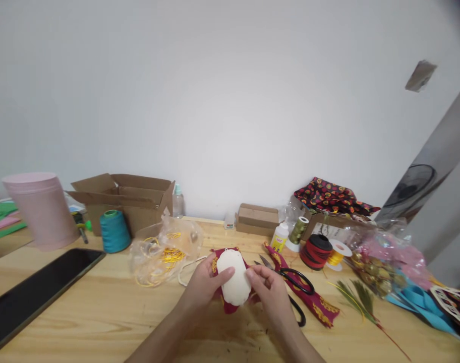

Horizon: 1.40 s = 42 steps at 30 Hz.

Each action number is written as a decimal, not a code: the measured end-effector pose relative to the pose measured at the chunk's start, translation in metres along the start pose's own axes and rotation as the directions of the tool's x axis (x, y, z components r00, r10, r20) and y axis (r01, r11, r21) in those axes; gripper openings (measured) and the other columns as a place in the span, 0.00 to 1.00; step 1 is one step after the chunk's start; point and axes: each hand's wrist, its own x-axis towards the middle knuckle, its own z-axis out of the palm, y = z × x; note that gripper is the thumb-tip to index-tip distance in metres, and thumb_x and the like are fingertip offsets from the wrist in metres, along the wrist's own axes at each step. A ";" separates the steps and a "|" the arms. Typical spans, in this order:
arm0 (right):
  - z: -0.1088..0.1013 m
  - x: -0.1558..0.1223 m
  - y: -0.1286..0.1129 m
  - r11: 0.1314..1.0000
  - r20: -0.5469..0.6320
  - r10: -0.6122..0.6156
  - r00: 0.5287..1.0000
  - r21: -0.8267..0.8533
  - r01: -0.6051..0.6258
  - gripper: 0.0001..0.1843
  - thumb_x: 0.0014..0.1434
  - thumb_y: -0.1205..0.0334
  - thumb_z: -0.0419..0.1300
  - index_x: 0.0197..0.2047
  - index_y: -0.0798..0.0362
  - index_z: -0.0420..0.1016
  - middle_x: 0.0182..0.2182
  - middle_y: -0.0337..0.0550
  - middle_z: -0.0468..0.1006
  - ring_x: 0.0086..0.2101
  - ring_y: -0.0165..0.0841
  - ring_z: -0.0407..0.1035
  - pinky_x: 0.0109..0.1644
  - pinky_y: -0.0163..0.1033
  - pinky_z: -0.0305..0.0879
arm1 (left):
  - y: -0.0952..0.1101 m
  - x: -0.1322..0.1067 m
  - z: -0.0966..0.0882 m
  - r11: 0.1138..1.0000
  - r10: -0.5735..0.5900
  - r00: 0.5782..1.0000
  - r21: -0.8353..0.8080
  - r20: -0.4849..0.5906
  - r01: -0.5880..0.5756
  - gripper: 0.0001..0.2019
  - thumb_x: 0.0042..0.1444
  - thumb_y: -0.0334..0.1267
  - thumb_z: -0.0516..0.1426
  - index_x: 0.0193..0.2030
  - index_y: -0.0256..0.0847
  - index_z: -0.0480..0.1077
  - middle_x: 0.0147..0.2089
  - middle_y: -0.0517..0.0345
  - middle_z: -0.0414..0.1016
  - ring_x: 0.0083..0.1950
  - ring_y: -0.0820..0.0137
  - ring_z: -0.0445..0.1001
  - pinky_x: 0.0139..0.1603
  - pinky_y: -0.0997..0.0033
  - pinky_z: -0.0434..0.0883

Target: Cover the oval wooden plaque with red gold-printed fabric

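Observation:
My left hand (204,281) and my right hand (268,287) both grip a white oval piece (233,276) just above the wooden table (101,312). Dark red patterned fabric (230,304) lies under the oval and shows around its edges. The left thumb presses on the oval's face, and the right fingers curl around its right edge. Black-handled scissors (295,283) lie just right of my right hand, on a strip of red and gold fabric (316,303).
A clear bag with yellow cord (162,250), a teal thread cone (114,231), a cardboard box (128,198), a pink bucket (41,208) and a dark tablet (37,289) sit left. A glue bottle (280,237), red spool (315,251), yellow spool (336,257) and feathers (358,297) sit right.

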 end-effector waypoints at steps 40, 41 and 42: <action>0.000 0.000 0.001 0.995 -0.071 -0.095 0.993 -0.005 0.095 0.19 0.34 0.51 0.67 0.25 0.59 0.75 0.11 0.35 0.67 0.12 0.23 0.56 0.12 0.28 0.53 | 0.001 -0.003 0.000 0.996 -0.002 0.999 0.087 0.052 -0.003 0.21 0.40 0.36 0.62 0.43 0.38 0.64 0.40 0.49 0.75 0.26 0.71 0.73 0.24 0.75 0.70; 0.000 0.000 0.000 0.996 -0.077 -0.087 0.993 0.006 0.088 0.19 0.34 0.51 0.67 0.25 0.59 0.75 0.11 0.35 0.67 0.12 0.23 0.56 0.12 0.28 0.54 | 0.002 -0.003 0.000 0.997 -0.009 0.999 0.079 0.046 0.005 0.20 0.41 0.37 0.62 0.43 0.38 0.64 0.40 0.49 0.75 0.26 0.71 0.73 0.23 0.75 0.70; 0.000 0.001 0.000 0.997 -0.081 -0.081 0.993 0.013 0.082 0.19 0.34 0.51 0.67 0.24 0.59 0.75 0.11 0.35 0.67 0.12 0.23 0.56 0.12 0.29 0.54 | 0.002 -0.003 0.001 0.998 -0.019 0.999 0.067 0.044 0.016 0.19 0.43 0.38 0.61 0.43 0.37 0.65 0.39 0.49 0.75 0.26 0.70 0.73 0.23 0.74 0.70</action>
